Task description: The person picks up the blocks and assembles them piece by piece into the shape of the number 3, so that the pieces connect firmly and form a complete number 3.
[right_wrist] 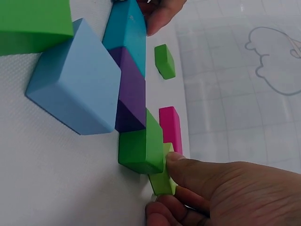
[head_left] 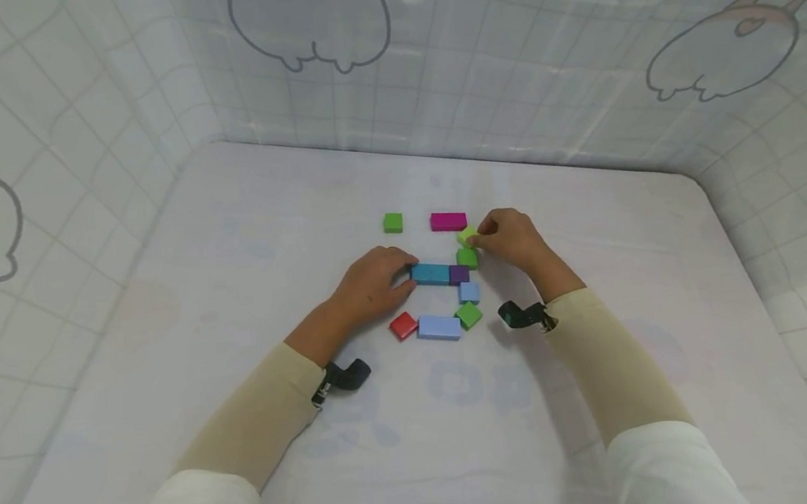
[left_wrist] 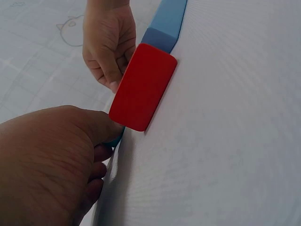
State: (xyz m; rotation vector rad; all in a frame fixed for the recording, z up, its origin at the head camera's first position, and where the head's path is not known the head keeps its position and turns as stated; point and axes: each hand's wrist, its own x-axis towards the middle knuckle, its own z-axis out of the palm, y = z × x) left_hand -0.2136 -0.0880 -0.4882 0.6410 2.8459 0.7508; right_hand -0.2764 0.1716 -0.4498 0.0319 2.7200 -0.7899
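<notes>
My right hand [head_left: 515,240] pinches a lime-green block [right_wrist: 162,181] between thumb and fingers. That block sits just beyond a darker green block [head_left: 467,259]. The left hand [head_left: 373,285] grips the left end of a long teal block [head_left: 431,274], thumb on the near side and index finger on the far side. A purple block [head_left: 458,275] lies against the teal block's right end. Below it come a light-blue block [head_left: 469,293] and a tilted green block [head_left: 468,315]. Nearest me are a long light-blue block [head_left: 439,327] and a red block [left_wrist: 143,87].
A magenta block [head_left: 448,221] lies beyond the lime-green one, and a single green block [head_left: 393,222] stands to its left. All rest on a white-covered table [head_left: 413,452]. A patterned curtain [head_left: 499,47] rises along the table's far edge and both sides.
</notes>
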